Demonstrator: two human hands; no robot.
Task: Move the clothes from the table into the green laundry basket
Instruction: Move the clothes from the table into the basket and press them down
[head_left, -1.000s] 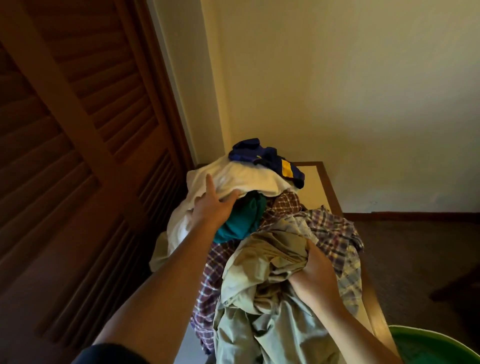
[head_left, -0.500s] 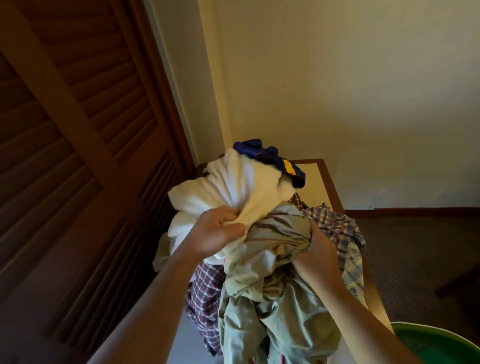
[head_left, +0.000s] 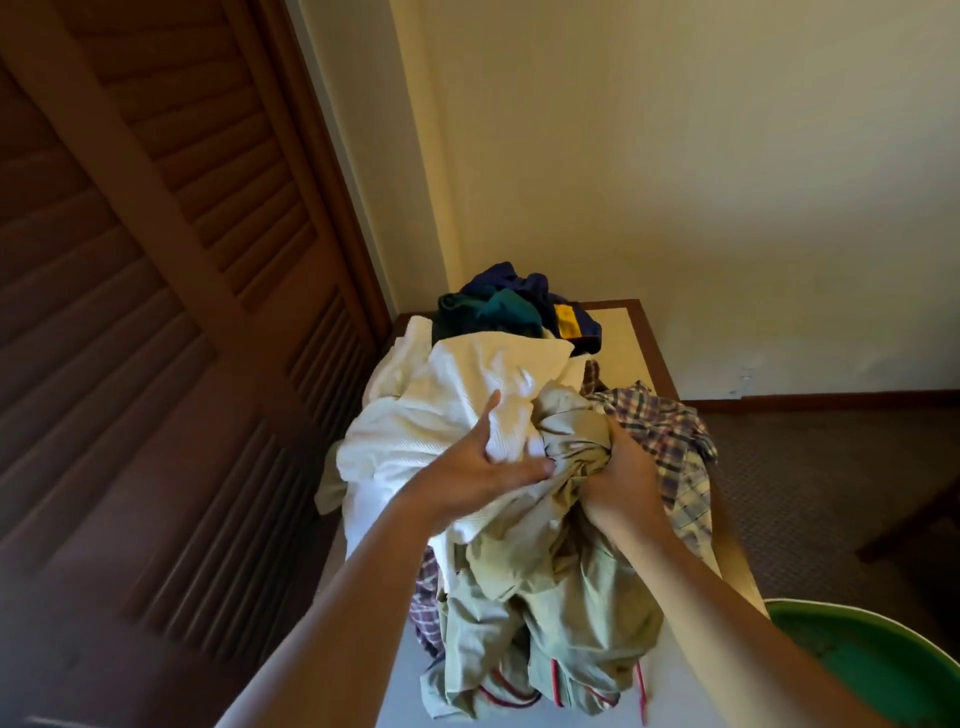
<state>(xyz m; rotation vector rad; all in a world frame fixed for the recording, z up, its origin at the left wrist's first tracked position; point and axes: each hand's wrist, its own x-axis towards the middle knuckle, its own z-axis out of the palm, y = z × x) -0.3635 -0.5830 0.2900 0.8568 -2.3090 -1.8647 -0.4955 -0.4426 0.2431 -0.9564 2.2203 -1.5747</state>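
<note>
A heap of clothes covers the table (head_left: 631, 340). My left hand (head_left: 480, 467) grips the white cloth (head_left: 431, 415), thumb up and fingers pinching a fold. My right hand (head_left: 618, 480) is closed on the bunched khaki garment (head_left: 561, 582), which hangs down toward me with red-striped trim at its hem. A plaid shirt (head_left: 670, 441) lies under and to the right of my right hand. A teal garment (head_left: 498, 312) and a dark blue one with a yellow patch (head_left: 566, 319) sit at the far end. The green laundry basket (head_left: 872, 660) shows at the lower right.
A brown louvered door (head_left: 156, 312) runs close along the left of the table. A cream wall stands behind it. Grey carpet (head_left: 831, 493) lies to the right, with a dark furniture edge (head_left: 914, 530) at the far right.
Both hands have drawn the white cloth and the khaki garment together and toward me. The teal garment, covered half a second ago, now shows at the far end.
</note>
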